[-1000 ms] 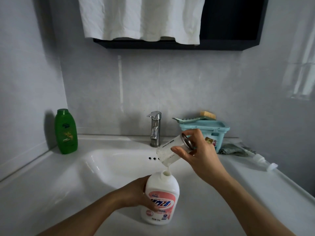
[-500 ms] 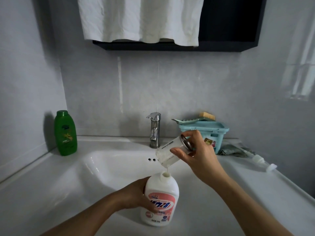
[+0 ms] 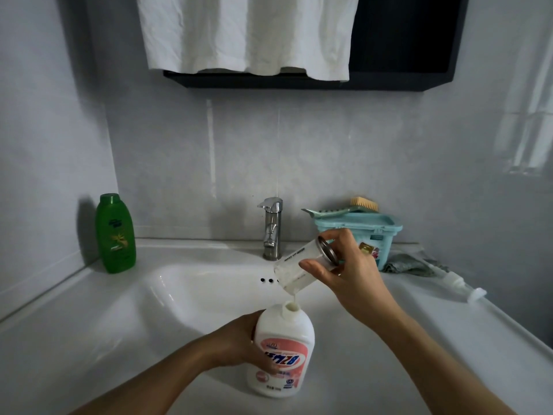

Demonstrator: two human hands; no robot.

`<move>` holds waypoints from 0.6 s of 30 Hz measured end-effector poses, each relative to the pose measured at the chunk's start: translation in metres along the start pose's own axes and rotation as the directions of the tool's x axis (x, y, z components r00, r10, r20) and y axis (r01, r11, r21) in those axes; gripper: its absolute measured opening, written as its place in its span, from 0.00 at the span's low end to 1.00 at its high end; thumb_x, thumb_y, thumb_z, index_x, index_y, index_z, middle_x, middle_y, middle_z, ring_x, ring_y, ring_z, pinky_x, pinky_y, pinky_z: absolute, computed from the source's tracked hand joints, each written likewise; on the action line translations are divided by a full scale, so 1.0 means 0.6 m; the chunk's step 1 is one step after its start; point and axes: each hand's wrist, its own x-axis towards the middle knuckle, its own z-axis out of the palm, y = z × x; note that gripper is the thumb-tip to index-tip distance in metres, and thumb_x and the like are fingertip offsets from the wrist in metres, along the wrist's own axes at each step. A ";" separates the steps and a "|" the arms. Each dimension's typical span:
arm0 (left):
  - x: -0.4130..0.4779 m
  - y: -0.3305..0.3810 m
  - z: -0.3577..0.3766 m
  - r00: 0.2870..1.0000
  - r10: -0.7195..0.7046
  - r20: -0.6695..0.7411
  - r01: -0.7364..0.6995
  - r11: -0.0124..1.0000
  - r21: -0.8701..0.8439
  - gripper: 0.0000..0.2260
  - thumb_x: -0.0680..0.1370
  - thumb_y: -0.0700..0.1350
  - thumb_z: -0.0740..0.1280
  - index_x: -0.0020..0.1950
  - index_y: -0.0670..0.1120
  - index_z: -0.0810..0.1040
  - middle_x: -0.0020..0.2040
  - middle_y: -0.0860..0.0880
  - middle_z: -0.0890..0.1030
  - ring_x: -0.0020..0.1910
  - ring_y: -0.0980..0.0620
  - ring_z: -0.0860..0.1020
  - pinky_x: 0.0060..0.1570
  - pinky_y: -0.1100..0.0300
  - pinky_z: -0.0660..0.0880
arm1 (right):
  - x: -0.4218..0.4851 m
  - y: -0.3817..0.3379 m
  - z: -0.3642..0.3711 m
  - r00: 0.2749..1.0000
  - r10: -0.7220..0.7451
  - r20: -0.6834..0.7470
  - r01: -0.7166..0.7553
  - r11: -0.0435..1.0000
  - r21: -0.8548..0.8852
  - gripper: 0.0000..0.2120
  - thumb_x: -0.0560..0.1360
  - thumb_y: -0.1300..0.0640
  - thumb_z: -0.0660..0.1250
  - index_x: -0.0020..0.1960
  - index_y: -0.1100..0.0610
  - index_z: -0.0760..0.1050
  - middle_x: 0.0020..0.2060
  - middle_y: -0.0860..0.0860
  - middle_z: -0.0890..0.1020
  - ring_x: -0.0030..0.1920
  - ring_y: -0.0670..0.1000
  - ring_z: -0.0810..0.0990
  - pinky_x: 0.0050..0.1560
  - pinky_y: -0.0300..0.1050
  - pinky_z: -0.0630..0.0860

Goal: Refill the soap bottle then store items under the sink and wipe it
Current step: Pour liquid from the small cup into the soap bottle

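At the front rim of the white sink (image 3: 155, 298), the soap bottle (image 3: 281, 351) stands upright with its neck uncapped. It is white with a pink label. The label's large blue lettering faces me upside down and I cannot read it with certainty.

My left hand (image 3: 239, 342) grips the bottle's left side, fingers curled round the body and across the label.

My right hand (image 3: 353, 274) holds a small clear container (image 3: 302, 268) just above the neck, pinched between thumb and fingers. It is tilted with its mouth down. A thin white stream runs from its lip into the bottle opening. Black print along its side reads "MAKE UP"; any further words are too small to tell. The raised end carries a metal ring.

Behind the basin, a chrome faucet (image 3: 271, 227) stands at centre, with two overflow holes below it.

At the left rear corner stands a green bottle (image 3: 115, 233) with a green cap; its label is illegible.

Right of the faucet sits a teal lidded box (image 3: 359, 232), with a brush (image 3: 363, 204) lying on its lid. A grey cloth (image 3: 410, 265) lies crumpled beside the box. A white pump head (image 3: 457, 284) lies on its side on the counter just beyond the cloth.

Walls are pale grey tile. Overhead, a white towel (image 3: 245, 34) hangs over the front of a dark cabinet (image 3: 404, 40).
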 end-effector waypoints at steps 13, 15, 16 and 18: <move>0.001 -0.002 0.000 1.000 0.000 0.003 0.000 1.000 0.002 0.30 0.65 0.36 0.78 0.62 0.56 0.74 0.55 0.56 0.83 0.53 0.61 0.81 0.50 0.68 0.77 | 0.000 -0.002 0.000 1.000 0.000 0.006 0.000 1.000 0.007 0.22 0.63 0.37 0.66 0.52 0.43 0.63 0.43 0.35 0.73 0.44 0.34 0.75 0.39 0.22 0.70; 0.001 -0.001 0.000 1.000 -0.001 0.007 0.001 1.000 0.000 0.30 0.65 0.36 0.78 0.62 0.56 0.74 0.55 0.56 0.83 0.53 0.61 0.81 0.49 0.69 0.77 | 0.000 -0.002 0.000 1.000 -0.001 0.008 0.001 1.000 0.006 0.23 0.63 0.37 0.66 0.53 0.44 0.63 0.43 0.35 0.73 0.44 0.34 0.75 0.39 0.22 0.70; 0.001 -0.001 0.000 1.000 -0.002 0.008 0.002 1.000 0.002 0.30 0.65 0.36 0.78 0.63 0.55 0.74 0.55 0.56 0.83 0.53 0.61 0.81 0.49 0.69 0.77 | 0.000 -0.002 0.000 1.000 -0.004 0.005 0.004 1.000 0.003 0.23 0.63 0.37 0.65 0.53 0.44 0.63 0.43 0.35 0.73 0.43 0.35 0.75 0.39 0.22 0.70; 0.001 -0.001 0.000 1.000 -0.003 0.008 0.003 1.000 0.004 0.30 0.65 0.36 0.78 0.63 0.55 0.74 0.55 0.56 0.83 0.53 0.62 0.81 0.48 0.70 0.76 | -0.001 -0.003 0.000 1.000 -0.009 0.003 0.009 1.000 0.003 0.23 0.63 0.37 0.66 0.53 0.44 0.63 0.42 0.36 0.73 0.43 0.35 0.74 0.38 0.22 0.69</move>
